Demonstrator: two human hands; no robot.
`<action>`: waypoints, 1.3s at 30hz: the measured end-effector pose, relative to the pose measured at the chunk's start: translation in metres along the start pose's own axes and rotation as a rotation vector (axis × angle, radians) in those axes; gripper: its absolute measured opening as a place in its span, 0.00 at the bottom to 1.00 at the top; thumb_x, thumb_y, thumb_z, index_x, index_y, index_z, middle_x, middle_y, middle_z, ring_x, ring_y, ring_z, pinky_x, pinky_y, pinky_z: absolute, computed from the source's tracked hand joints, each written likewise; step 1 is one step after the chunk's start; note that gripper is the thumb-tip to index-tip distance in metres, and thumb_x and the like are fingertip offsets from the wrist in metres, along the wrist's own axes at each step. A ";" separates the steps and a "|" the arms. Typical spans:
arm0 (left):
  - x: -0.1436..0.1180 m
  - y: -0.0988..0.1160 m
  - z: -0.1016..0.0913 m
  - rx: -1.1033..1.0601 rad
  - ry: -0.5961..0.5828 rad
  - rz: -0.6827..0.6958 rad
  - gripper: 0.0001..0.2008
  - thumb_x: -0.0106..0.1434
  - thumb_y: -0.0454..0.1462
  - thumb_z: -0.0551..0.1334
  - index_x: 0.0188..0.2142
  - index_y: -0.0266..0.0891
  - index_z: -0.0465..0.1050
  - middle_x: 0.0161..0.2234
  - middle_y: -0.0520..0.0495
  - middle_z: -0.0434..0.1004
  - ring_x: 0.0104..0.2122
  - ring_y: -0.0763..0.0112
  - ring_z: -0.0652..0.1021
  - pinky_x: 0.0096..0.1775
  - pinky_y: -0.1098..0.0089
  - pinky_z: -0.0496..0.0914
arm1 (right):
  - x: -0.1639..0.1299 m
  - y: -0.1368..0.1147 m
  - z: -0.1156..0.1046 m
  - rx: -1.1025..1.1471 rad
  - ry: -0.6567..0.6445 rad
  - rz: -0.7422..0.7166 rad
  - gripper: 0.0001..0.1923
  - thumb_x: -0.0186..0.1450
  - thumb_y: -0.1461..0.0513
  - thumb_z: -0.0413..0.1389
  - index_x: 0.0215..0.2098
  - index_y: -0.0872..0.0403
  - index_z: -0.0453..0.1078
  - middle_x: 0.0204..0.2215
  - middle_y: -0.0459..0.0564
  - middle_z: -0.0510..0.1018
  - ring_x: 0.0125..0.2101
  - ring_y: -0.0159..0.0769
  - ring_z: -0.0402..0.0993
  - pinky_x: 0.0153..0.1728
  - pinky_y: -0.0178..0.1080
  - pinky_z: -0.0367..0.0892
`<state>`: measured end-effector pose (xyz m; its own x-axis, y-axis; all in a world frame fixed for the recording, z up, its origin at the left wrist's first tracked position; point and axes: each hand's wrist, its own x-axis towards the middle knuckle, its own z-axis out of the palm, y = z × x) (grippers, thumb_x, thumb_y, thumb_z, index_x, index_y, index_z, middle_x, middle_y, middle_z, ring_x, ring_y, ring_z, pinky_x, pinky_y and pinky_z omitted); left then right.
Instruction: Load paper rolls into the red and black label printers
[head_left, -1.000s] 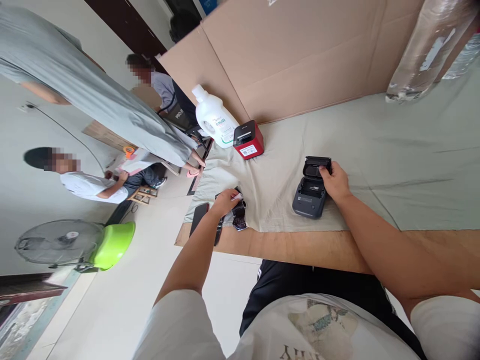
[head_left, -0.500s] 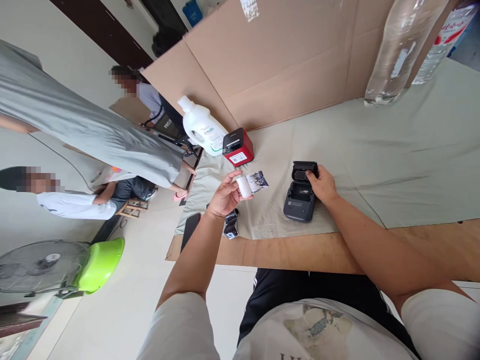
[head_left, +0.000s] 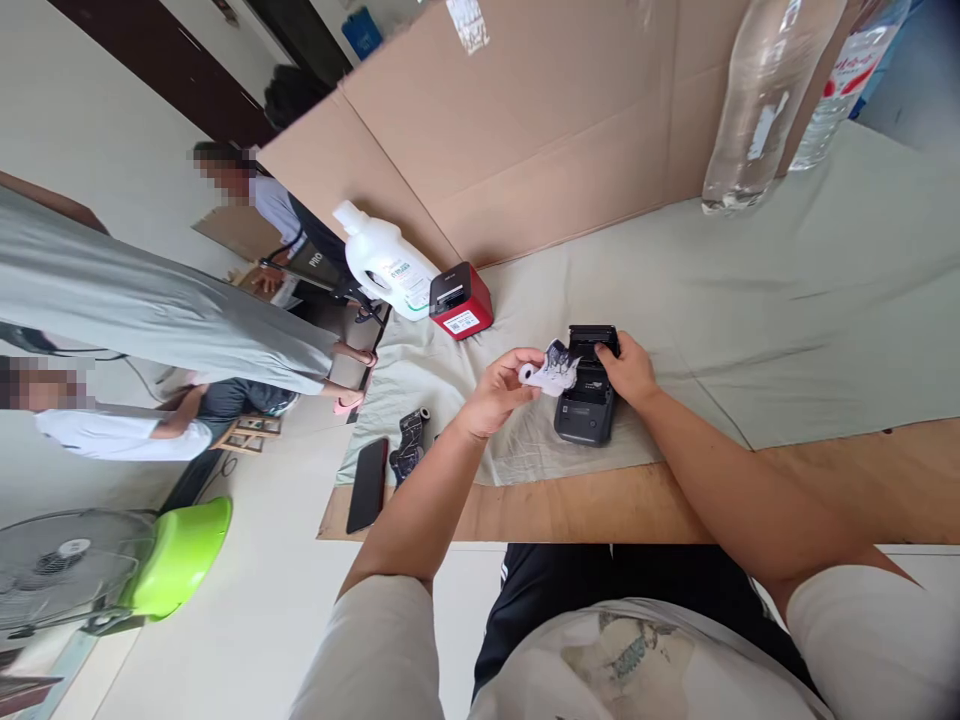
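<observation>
Left hand [head_left: 499,390]: fingers curled, pinching a small white paper roll [head_left: 551,367] with a dark printed strip hanging loose; held just left of the black printer [head_left: 586,392], above the cloth.
Right hand [head_left: 628,368]: fingers bent, resting on the printer's raised lid, thumb by the open compartment.
Black printer: lid up, on the pale green cloth [head_left: 750,310], near the wooden table edge [head_left: 600,505].
Red printer [head_left: 460,302]: beyond and left of the black printer, touching a white jug [head_left: 386,262].
Dark crumpled wrapper [head_left: 411,440] and black phone [head_left: 367,484]: well left of the black printer, near the table edge.
Cardboard sheet [head_left: 540,130]: upright behind.
Two clear bottles [head_left: 750,100]: far right.
</observation>
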<state>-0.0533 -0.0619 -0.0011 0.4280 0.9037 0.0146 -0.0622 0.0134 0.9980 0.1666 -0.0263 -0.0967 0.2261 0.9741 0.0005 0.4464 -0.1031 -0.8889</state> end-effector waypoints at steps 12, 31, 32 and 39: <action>0.036 -0.053 0.017 0.629 -0.122 0.395 0.03 0.59 0.30 0.64 0.32 0.39 0.74 0.43 0.43 0.77 0.47 0.65 0.78 0.50 0.62 0.70 | -0.003 -0.005 -0.003 0.009 -0.012 -0.004 0.14 0.65 0.51 0.50 0.40 0.51 0.70 0.35 0.52 0.79 0.36 0.46 0.74 0.40 0.45 0.67; 0.029 -0.041 0.023 0.907 -0.138 0.405 0.18 0.51 0.24 0.55 0.39 0.40 0.72 0.41 0.43 0.77 0.45 0.60 0.75 0.49 0.58 0.70 | 0.002 0.000 0.001 0.112 0.026 -0.011 0.13 0.63 0.53 0.52 0.39 0.51 0.70 0.33 0.50 0.79 0.34 0.42 0.73 0.41 0.46 0.69; 0.028 -0.040 0.024 0.911 -0.141 0.402 0.19 0.50 0.24 0.54 0.39 0.40 0.72 0.42 0.43 0.77 0.45 0.60 0.75 0.49 0.59 0.70 | 0.001 -0.001 0.000 0.109 0.022 -0.005 0.13 0.63 0.53 0.52 0.39 0.51 0.70 0.34 0.50 0.79 0.35 0.43 0.73 0.41 0.46 0.69; 0.033 -0.035 0.029 1.086 -0.260 0.391 0.22 0.50 0.24 0.55 0.43 0.40 0.76 0.45 0.41 0.79 0.47 0.57 0.77 0.56 0.51 0.66 | 0.001 0.000 0.000 0.083 0.027 -0.014 0.14 0.63 0.51 0.52 0.39 0.51 0.70 0.33 0.51 0.79 0.34 0.44 0.73 0.41 0.47 0.69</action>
<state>-0.0113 -0.0449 -0.0333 0.7281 0.6500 0.2175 0.5155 -0.7285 0.4512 0.1667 -0.0252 -0.0964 0.2442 0.9694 0.0242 0.3767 -0.0719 -0.9235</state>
